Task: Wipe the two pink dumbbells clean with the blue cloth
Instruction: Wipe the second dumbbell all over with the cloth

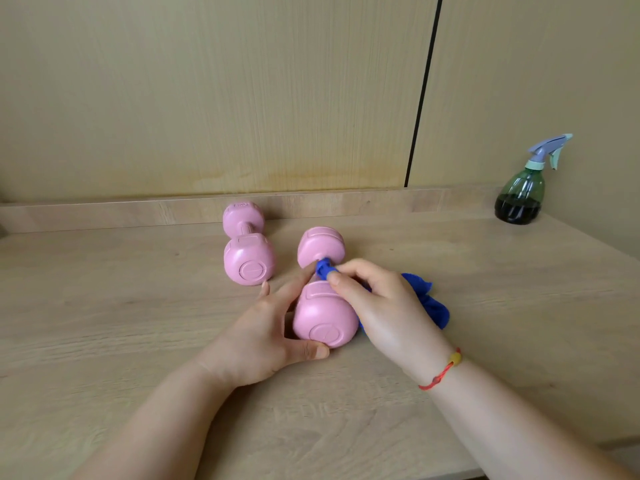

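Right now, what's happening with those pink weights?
A person is cleaning them. The left hand holds the nearer pink dumbbell steady on the wooden table, while the right hand presses the blue cloth onto its handle. The other pink dumbbell lies untouched beside it.

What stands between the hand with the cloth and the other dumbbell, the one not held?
The dumbbell being wiped lies between the right hand, which grips the blue cloth, and the other dumbbell. The left hand holds it on that side, fingers alongside. Nothing else visible does.
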